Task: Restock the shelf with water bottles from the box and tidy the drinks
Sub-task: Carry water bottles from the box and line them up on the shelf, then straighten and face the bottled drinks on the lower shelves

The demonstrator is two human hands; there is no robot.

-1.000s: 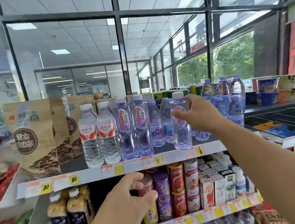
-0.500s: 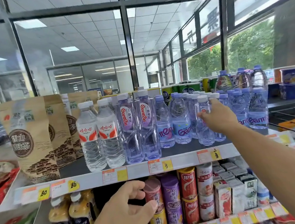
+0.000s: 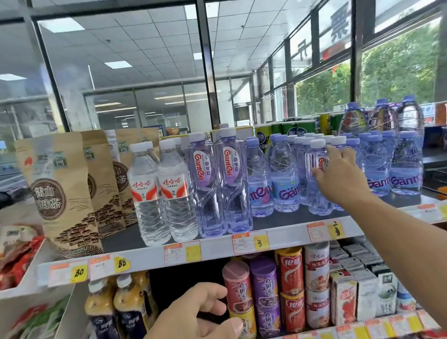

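Right hand (image 3: 336, 176) wraps a small water bottle (image 3: 317, 178) on the top shelf (image 3: 276, 241), packed among neighbours; a careless nudge could topple them, while the left hand (image 3: 192, 329) hovers loosely curled, holding nothing

On the upper shelf (image 3: 223, 245), paper bags (image 3: 61, 192) stand at the left, with rows of water bottles (image 3: 163, 195) to their right. The right hand (image 3: 338, 176) touches a small bottle (image 3: 316, 178) near the front edge. Below, cans (image 3: 290, 287) stand stacked, cartons (image 3: 365, 292) right of them. The left hand (image 3: 192, 327) hovers before the lower shelf.
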